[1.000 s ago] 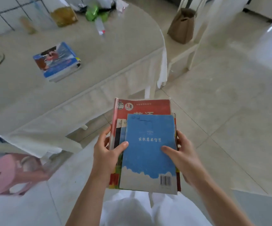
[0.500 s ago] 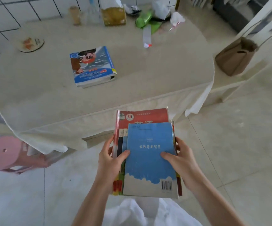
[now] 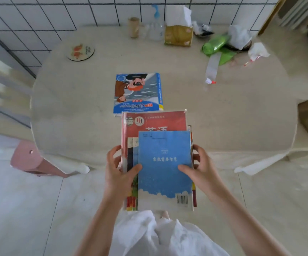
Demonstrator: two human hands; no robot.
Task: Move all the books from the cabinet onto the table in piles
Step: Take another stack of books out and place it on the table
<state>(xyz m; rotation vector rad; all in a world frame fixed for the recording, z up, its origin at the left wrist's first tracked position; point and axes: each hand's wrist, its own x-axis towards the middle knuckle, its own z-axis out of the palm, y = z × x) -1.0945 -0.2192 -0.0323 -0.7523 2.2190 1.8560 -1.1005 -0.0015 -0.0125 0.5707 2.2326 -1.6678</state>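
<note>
Low in the middle of the frame, a stack of books (image 3: 158, 163) is held flat between both hands, its far end reaching over the near edge of the counter (image 3: 223, 111). Its top book is a blue paperback (image 3: 165, 169) with a barcode at its near right corner; under it lies a larger red-covered book (image 3: 155, 121), with more books beneath. On the stack's left edge the left hand (image 3: 118, 174) grips with the thumb across the covers and fingers curled along the side. Opposite it, the right hand (image 3: 201, 170) grips the right edge the same way, thumb lying on the blue cover.

Just beyond the stack, at the frame's centre, a blue cartoon-covered book (image 3: 137, 93) lies flat on the counter. Along the counter's far side, toward the top of the frame, stand a tissue box (image 3: 178, 35), a green bottle (image 3: 215, 44) lying on its side, a cardboard tube (image 3: 133, 27) and a round coaster (image 3: 80, 51). At lower left a pink stool (image 3: 29, 159) stands on the tiled floor.
</note>
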